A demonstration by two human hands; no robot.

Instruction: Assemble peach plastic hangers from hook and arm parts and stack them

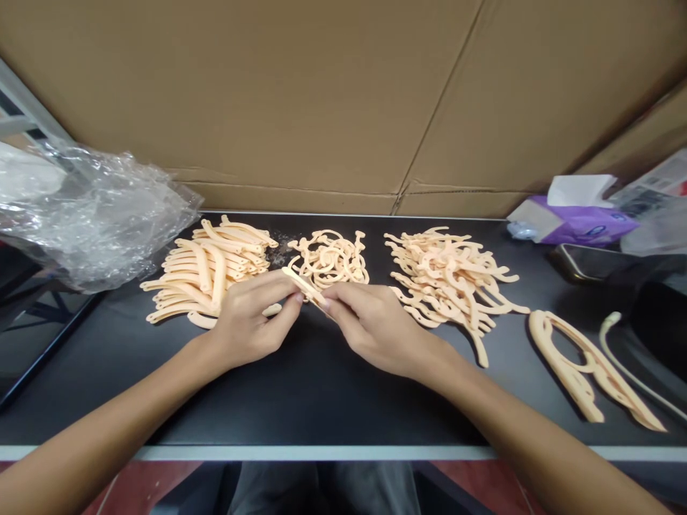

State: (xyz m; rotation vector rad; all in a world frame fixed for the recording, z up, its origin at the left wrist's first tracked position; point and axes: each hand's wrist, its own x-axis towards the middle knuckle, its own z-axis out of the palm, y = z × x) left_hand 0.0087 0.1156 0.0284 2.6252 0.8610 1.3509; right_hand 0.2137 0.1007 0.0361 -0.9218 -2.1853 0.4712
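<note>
Peach-coloured strip spans left hand to right hand, pinched by both.

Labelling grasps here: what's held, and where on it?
One slim peach piece: left hand pinches it toward its upper end, right hand at its lower end.

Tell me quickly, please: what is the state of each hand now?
Left hand: closed, pinching one end of a peach hanger part.
Right hand: closed, pinching the same part's other end.
</note>
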